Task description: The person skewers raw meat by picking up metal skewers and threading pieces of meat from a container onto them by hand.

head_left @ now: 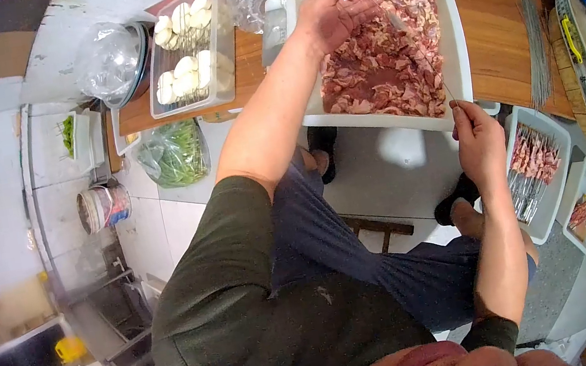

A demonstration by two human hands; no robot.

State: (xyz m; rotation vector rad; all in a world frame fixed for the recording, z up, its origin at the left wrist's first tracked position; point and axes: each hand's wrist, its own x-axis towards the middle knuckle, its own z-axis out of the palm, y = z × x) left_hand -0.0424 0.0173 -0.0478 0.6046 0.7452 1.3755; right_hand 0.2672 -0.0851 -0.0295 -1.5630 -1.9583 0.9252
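I have my left hand [339, 16] over the raw, red meat pieces [376, 80] in the white plastic tub [454, 24], its fingers loosely curled; I can't tell whether they grip any. My right hand [480, 140] pinches a thin metal skewer [447, 90] near the rim, likely for aim.

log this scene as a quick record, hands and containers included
left hand: left hand above raw red meat pieces, grip unclear
right hand: right hand pinches thin metal skewer
main container: large white rectangular plastic tub, holding the meat
left on table: clear rectangular plastic box, white rounded pieces inside
right on table: bundle of thin grey metal skewers
lower right: white rectangular plastic tray, holding skewered meat
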